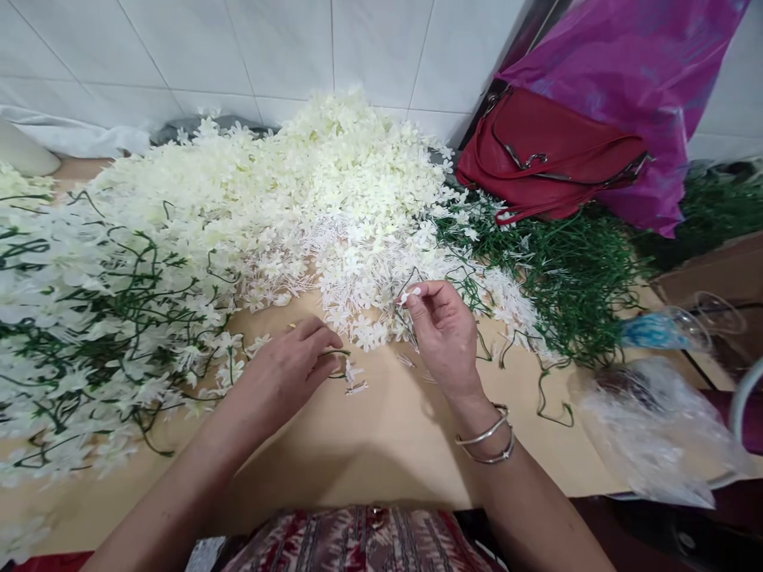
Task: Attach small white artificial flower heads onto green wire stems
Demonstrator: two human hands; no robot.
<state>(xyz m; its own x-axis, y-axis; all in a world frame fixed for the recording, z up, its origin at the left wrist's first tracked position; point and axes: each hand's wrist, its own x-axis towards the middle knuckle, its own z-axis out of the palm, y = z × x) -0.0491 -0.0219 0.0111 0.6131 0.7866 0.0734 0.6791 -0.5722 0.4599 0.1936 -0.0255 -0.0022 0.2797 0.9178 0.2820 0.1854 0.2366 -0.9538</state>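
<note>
Well, we have a big tan table [381,445] in front of us, and most things lie on it. Along the wall, we see a huge heap of white flowers [358,175]. On our left, we see a pile of white flowers on green stems [119,318]. On our right, purple plastic [632,56] hangs behind a red bag [536,143], with a heap of green stems [584,278] in front and a crumpled clear bag [656,429] nearer to us. Our two hands are between these piles. Our left hand [292,361] is low over the table, its fingers curled, with thumb and finger close together on one green stem [341,352]. Our right hand [444,338] is a bit higher, its tips pinched narrow on one small white flower [411,294] at the front of the white heap. A few loose white bits [356,388] lie just beside our left fingers. We think the step in hand is small finger work, with a stem in one hand and a flower in the other. The next move seems to call for a soft, steady pinch, because the petals look thin.
</note>
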